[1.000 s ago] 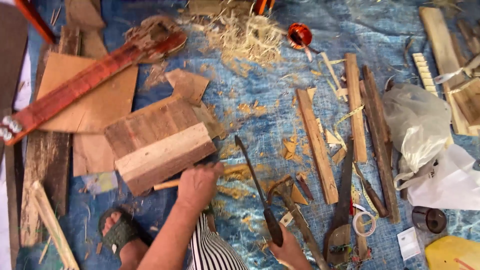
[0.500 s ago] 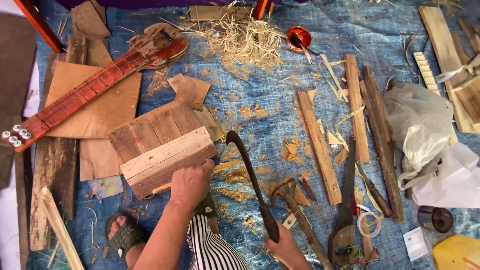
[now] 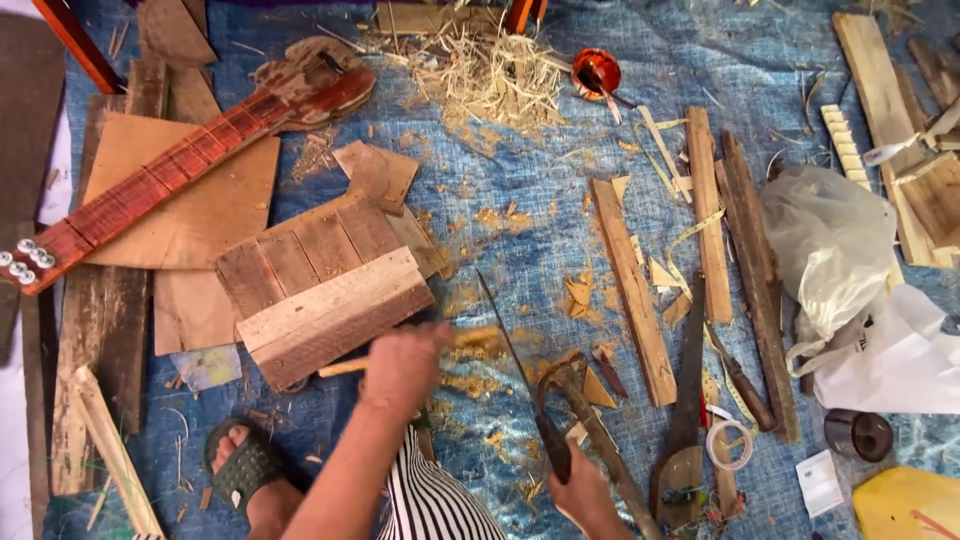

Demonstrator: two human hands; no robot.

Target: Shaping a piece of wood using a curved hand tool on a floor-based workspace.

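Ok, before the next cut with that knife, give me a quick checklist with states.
1. Left hand grips the thin wooden stick: ok.
2. Right hand holds the long knife by its handle: ok.
3. Blade points away from the body: ok.
4. Sandalled foot off the blade's line: ok.
5. Stick's far end, hidden by the hand: cannot tell.
6. Hammer close beside the knife hand: not ok.

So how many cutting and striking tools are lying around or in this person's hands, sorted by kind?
Long-bladed knife, gripped in the right hand: 1
Handsaw on the blue tarp: 1
Hammer beside the knife: 1
Total: 3
The left hand holds a thin wooden stick, not a tool.
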